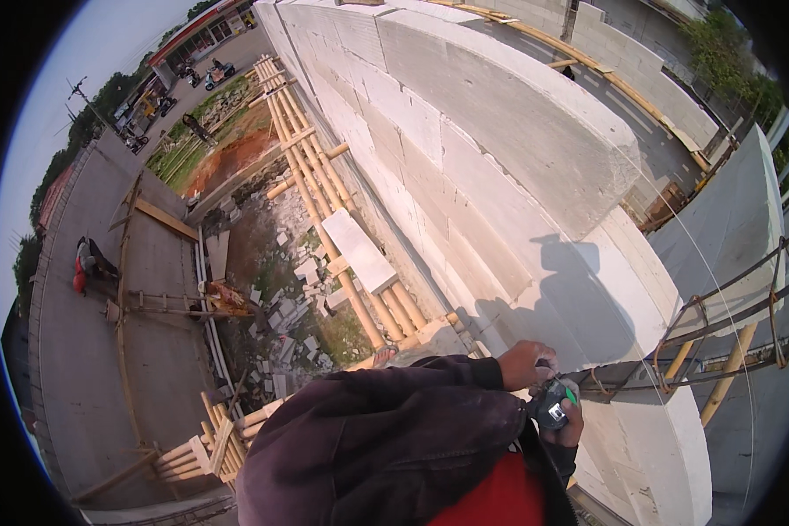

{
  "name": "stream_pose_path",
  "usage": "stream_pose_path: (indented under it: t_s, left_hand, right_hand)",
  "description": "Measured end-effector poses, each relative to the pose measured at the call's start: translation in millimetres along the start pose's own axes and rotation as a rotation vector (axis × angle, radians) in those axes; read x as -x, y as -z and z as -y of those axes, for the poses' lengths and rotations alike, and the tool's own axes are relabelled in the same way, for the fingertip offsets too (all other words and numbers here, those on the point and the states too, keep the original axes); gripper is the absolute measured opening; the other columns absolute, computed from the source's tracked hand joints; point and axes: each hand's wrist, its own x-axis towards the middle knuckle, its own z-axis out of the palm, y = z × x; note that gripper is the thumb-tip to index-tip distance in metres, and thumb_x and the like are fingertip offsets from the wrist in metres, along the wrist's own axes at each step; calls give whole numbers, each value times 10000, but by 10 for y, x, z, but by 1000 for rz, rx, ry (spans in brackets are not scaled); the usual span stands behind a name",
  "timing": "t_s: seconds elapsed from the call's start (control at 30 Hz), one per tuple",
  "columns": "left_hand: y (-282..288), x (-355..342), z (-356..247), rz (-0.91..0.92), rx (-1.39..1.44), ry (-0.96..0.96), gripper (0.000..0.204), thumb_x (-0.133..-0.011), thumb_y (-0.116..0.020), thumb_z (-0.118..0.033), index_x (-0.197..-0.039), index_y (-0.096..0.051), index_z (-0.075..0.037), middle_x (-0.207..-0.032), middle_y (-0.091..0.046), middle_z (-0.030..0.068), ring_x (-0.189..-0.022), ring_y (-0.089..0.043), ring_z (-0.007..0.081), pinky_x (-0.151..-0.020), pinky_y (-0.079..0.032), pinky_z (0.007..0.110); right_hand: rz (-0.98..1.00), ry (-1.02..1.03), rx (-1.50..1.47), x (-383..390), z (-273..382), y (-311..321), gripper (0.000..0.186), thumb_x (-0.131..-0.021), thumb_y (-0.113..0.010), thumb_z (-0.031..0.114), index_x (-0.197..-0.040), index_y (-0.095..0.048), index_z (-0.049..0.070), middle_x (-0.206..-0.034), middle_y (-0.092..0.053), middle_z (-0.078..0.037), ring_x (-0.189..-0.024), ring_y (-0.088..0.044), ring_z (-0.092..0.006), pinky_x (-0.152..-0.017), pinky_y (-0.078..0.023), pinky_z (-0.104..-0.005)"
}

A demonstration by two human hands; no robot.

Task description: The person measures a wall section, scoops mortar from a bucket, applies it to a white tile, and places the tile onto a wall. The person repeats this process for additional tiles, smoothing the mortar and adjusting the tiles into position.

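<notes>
In my right hand [573,428] is a compact dark grey tape measure [549,404] with a green patch and a pale label. The fingers wrap its far side. Just beyond it, my left hand [523,364] is closed, its fingers curled together near the top of the tape measure; what they pinch is too small to make out. Both hands are close to the pale block wall [500,202], beside its near end. My shadow falls across the blocks there. Dark sleeves cover both forearms.
Bamboo scaffolding [302,149] runs along the wall's left, with a loose white block [359,250] lying on it. Broken blocks [280,324] litter the ground below. Bent steel bars [736,298] and a taut string [697,237] are at right. Another person [92,261] is far left.
</notes>
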Motion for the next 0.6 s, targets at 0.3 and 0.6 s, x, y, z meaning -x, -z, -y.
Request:
stream_pose_path:
  t_s: [0.3,0.6]
  left_hand:
    - [20,12,445,76,-44,164,168,-742,-733,-159,-853,-735,-32,-798,-713,124,-733,-698,249,-655,-554,374]
    - [826,83,185,215,214,187,179,-792,-711,-63,-959,-681,-10,-876,-658,49,-764,-646,171,-635,-573,323]
  right_hand:
    - [163,85,850,-59,102,-94,598,-765,-726,192,-1240,-422,-7,-1177,-512,-164,-1097,-517,-238,-960,-423,-381]
    - [327,-331,1142,45,451,-29,723,-757,-771,248,-1367,-472,-3,-1224,-575,-170,-1134,-575,-259,-981,-450,-370]
